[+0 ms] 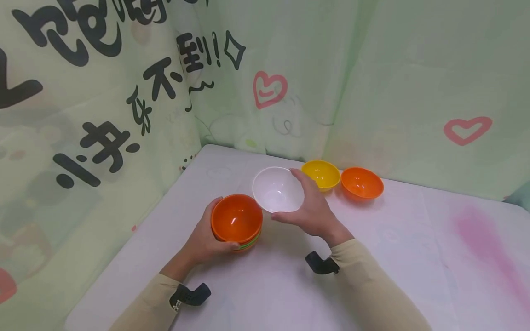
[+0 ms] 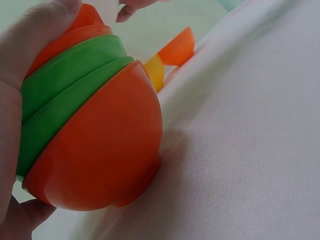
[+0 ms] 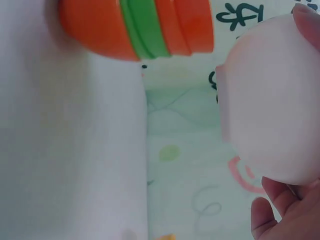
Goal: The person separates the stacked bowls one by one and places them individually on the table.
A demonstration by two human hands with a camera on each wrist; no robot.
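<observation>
My left hand (image 1: 209,236) grips a stack of nested bowls (image 2: 107,145) at its left side, thumb toward the front. Orange bowls show at the bottom and top of the stack, with green ones between; an orange bowl (image 1: 237,217) is uppermost. In the left wrist view, the lowest bowl's foot meets the tabletop. My right hand (image 1: 312,209) holds a white bowl (image 1: 278,189) by its rim, thumb on the near side and fingers at the far side. Seen from the right wrist, this white bowl (image 3: 275,105) is raised above table level, just beyond the stack's top.
Behind my right hand stand a yellow bowl (image 1: 321,174) and an orange bowl (image 1: 362,184) side by side near the table's back edge. A white cloth covers the table (image 1: 414,257). Printed curtains (image 1: 397,101) hang along the back and left sides.
</observation>
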